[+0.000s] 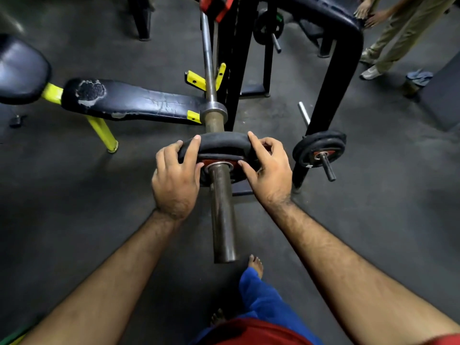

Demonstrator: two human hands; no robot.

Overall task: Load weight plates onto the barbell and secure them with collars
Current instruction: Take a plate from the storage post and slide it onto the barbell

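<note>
Here, a black weight plate [219,145] on the barbell sleeve [222,215], between both hands: left hand [175,180] and right hand [268,170] gripping its opposite rim edges.

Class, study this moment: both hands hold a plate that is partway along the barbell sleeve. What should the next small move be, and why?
Probably push the plate further along the sleeve until it meets the collar stop. The left hand and right hand hold its rim on either side, the sleeve already runs through its hole, and bare sleeve still shows between plate and stop.
</note>
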